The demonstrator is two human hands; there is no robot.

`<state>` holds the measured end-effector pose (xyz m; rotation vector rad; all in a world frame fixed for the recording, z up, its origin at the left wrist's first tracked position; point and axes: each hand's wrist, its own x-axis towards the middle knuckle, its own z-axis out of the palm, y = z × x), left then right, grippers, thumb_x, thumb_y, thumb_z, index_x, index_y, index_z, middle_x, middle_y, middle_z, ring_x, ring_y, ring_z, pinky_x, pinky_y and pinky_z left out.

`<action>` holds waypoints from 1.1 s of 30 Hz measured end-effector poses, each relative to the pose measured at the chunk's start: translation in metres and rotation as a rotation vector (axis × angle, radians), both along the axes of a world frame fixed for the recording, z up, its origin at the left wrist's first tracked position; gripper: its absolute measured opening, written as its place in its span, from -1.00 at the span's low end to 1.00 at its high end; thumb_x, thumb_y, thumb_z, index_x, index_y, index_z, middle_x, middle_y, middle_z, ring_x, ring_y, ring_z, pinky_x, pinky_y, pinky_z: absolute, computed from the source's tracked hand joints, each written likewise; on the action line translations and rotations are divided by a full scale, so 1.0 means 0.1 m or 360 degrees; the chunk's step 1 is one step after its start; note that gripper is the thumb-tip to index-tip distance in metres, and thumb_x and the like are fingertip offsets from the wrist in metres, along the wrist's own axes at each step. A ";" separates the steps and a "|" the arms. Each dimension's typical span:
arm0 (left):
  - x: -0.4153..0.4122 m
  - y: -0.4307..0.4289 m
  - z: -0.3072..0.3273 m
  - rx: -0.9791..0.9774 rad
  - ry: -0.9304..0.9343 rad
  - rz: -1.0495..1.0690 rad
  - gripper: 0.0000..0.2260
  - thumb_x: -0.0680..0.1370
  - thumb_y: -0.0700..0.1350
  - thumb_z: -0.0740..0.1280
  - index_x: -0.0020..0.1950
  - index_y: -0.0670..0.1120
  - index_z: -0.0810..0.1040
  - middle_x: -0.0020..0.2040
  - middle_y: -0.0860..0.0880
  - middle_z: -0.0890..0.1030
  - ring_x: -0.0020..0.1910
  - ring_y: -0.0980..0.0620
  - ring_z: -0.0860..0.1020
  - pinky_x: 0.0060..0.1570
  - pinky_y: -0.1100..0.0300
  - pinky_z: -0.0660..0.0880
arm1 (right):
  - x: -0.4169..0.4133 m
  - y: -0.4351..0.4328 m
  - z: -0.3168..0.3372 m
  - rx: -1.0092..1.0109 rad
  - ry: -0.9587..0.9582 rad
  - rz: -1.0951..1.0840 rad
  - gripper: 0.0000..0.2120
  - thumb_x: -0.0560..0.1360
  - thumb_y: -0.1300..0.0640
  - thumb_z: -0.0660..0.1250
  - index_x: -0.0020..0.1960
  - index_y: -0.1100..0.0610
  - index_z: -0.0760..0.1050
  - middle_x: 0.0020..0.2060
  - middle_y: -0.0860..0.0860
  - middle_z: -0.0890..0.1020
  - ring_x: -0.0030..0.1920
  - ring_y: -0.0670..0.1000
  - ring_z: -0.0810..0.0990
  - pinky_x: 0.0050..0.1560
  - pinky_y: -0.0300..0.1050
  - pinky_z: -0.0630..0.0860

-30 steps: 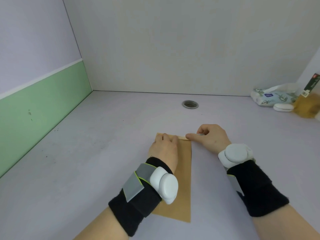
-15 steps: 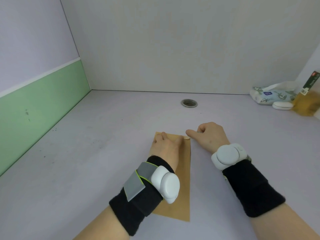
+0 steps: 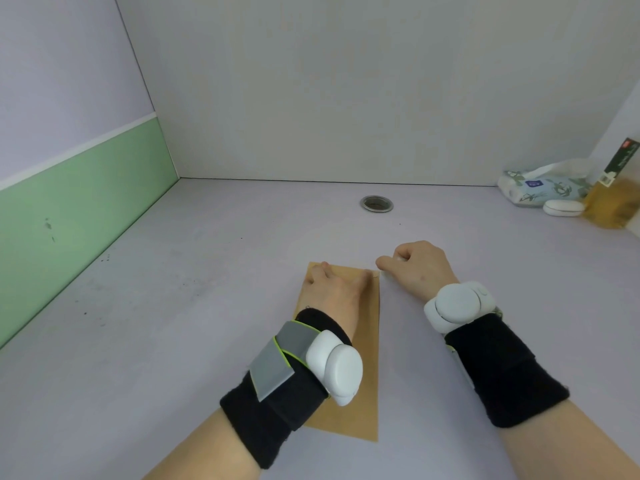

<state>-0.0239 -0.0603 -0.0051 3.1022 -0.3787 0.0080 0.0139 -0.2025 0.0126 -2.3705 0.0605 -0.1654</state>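
A brown paper envelope (image 3: 369, 318) lies lengthwise on the pale table (image 3: 173, 341), just in front of me. My left hand (image 3: 334, 292) rests flat on its far end and presses it down, fingers reaching the top edge. My right hand (image 3: 415, 268) sits just right of the envelope's top right corner with its fingers curled and its thumb pointing left. It seems to pinch a thin pale strip (image 3: 385, 276) that is barely visible under the thumb. Both wrists wear black bands with white devices.
A round metal cable hole (image 3: 376, 204) sits in the table near the back wall. At the far right stand a tissue pack (image 3: 540, 188), a white oval case (image 3: 562, 207) and an amber bottle (image 3: 609, 202). A green panel (image 3: 69, 209) borders the left side.
My right hand has drawn to the right, off the envelope's top edge, and the pale strip along that edge is gone from it. My left hand stays pressed on the envelope.
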 end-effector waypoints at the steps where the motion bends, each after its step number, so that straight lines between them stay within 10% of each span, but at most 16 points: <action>1: 0.00 0.00 0.00 -0.0001 -0.0006 0.0001 -0.46 0.58 -0.24 0.03 0.49 0.17 0.09 0.33 -0.34 0.36 0.37 -0.26 0.23 0.21 0.00 0.38 | 0.01 0.00 0.00 0.0004 0.0011 -0.0005 -0.59 0.37 0.12 0.35 -0.50 0.11 0.17 -0.49 0.02 0.29 -0.37 0.04 0.27 -0.35 -0.09 0.22; 19: -0.08 0.05 0.02 -0.0044 -0.0120 -0.0005 -0.46 0.57 -0.22 0.03 0.48 0.22 0.10 0.32 -0.25 0.36 0.30 -0.21 0.31 0.17 0.01 0.34 | -0.02 -0.02 -0.08 0.0102 -0.0122 -0.0004 -0.54 0.39 0.00 0.39 -0.43 0.12 0.15 -0.43 0.07 0.27 -0.37 0.04 0.23 -0.33 -0.09 0.21; 28: 0.00 0.27 0.04 -0.0731 -0.0139 0.0010 -0.65 0.59 -0.17 0.08 0.33 -0.02 0.46 0.50 -0.07 0.26 0.47 -0.09 0.17 0.39 0.18 0.17 | -0.02 -0.02 -0.13 0.0137 -0.0228 0.0096 -0.65 0.41 -0.04 0.40 -0.41 0.13 0.40 -0.34 0.01 0.47 -0.31 -0.06 0.42 -0.27 -0.27 0.34; 33: 0.09 0.25 0.00 -0.0907 -0.0177 -0.0101 -0.62 0.62 -0.16 0.06 0.45 -0.08 0.29 0.45 -0.06 0.36 0.48 -0.03 0.18 0.44 0.17 0.16 | -0.02 -0.01 -0.13 0.0239 -0.0232 0.0145 -0.72 0.40 0.00 0.41 -0.31 0.21 0.52 -0.34 0.04 0.52 -0.22 0.05 0.53 -0.14 -0.17 0.44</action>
